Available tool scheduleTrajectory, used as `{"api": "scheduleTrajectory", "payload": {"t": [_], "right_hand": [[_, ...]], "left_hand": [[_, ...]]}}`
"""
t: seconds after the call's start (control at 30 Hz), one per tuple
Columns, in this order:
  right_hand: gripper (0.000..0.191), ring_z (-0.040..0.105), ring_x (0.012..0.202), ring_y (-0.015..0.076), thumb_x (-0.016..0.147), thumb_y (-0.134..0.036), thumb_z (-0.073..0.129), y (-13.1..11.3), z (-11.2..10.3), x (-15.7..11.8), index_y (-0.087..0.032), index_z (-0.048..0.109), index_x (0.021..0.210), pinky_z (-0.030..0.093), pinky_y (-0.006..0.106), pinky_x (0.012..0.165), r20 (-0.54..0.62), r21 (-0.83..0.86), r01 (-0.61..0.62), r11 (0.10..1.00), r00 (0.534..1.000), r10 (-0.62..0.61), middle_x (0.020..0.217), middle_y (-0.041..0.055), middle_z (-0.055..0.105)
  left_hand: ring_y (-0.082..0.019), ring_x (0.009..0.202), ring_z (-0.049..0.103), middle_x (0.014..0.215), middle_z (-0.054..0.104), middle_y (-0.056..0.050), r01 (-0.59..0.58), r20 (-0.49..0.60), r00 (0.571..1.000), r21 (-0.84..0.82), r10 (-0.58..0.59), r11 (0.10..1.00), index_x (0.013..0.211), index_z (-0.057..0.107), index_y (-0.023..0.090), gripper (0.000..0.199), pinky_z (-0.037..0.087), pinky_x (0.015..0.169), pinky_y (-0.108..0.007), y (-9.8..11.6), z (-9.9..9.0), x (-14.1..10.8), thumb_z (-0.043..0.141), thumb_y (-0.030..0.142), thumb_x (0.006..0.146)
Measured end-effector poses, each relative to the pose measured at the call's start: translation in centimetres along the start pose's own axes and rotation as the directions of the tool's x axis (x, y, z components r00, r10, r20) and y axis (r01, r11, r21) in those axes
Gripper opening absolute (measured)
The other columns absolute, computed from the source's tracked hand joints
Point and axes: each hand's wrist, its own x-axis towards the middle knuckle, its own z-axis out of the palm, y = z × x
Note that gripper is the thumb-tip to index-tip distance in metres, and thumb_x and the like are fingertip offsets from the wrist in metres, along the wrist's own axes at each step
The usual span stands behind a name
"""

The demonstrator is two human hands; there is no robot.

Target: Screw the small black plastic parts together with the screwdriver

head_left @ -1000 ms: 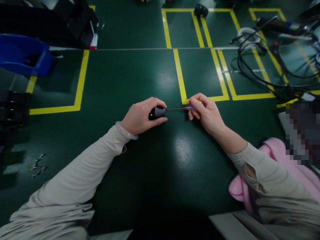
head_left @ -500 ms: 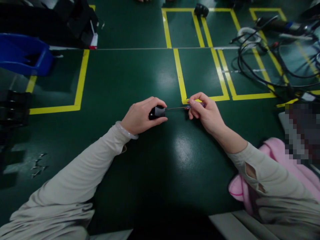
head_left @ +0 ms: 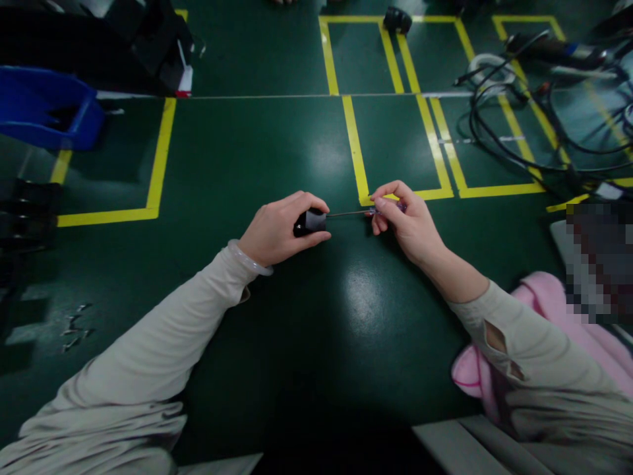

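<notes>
My left hand (head_left: 281,227) grips a small black part (head_left: 313,221) between thumb and fingers, above the green table. My right hand (head_left: 403,214) is closed around the handle of a screwdriver (head_left: 346,213). Its thin metal shaft runs level to the left, and its tip meets the right face of the black part. Whether the tip sits in a screw is too small to tell. Most of the handle is hidden by my fingers.
Several loose screws (head_left: 74,328) lie at the left. Behind them are black parts (head_left: 30,214) and a blue bin (head_left: 49,109). Black cables (head_left: 487,148) coil at the right, above a pink cloth (head_left: 544,297). A round black piece (head_left: 398,21) stands at the back.
Both hands keep their places, with the screwdriver still against the black part. Only a very slight shift of the right fingers on the handle shows.
</notes>
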Motion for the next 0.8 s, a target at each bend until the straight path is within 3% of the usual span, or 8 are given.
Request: {"api": "scheduleTrajectory", "payload": {"t": [0.2, 0.57, 0.8], "right_hand": [[0.035, 0.046, 0.041, 0.0086, 0.092, -0.055, 0.071, -0.27, 0.07, -0.02, -0.023, 0.062, 0.085, 0.040, 0.023, 0.046, 0.021, -0.039, -0.021, 0.999, 1.000, 0.022, 0.044, -0.0116, 0.037], [0.035, 0.054, 0.047, 0.0090, 0.086, -0.051, 0.079, 0.15, 0.04, 0.10, -0.024, 0.058, 0.092, 0.047, 0.025, 0.055, -0.033, -0.025, -0.003, 1.000, 0.999, 0.002, 0.051, -0.0113, 0.052], [0.038, 0.047, 0.040, 0.0100, 0.092, -0.062, 0.068, 0.05, 0.13, 0.00, -0.025, 0.058, 0.086, 0.045, 0.026, 0.051, 0.003, -0.018, 0.000, 1.000, 1.000, 0.000, 0.042, -0.0127, 0.037]], "left_hand": [[-0.023, 0.099, 0.069, 0.112, 0.072, -0.008, -0.003, -0.001, 1.000, -0.005, 0.003, 1.000, 0.113, 0.063, 0.019, 0.038, 0.051, 0.084, -0.035, -0.05, 0.02, 0.02, 0.066, 0.050, 0.092], [-0.023, 0.097, 0.069, 0.111, 0.072, -0.008, 0.008, 0.007, 1.000, -0.002, -0.008, 1.000, 0.113, 0.063, 0.019, 0.039, 0.052, 0.085, -0.035, 0.07, -0.10, 0.04, 0.066, 0.052, 0.092], [-0.023, 0.099, 0.069, 0.112, 0.072, -0.008, 0.002, 0.004, 1.000, 0.000, -0.002, 1.000, 0.113, 0.063, 0.019, 0.038, 0.052, 0.085, -0.035, 0.03, -0.06, 0.03, 0.066, 0.051, 0.092]]}}
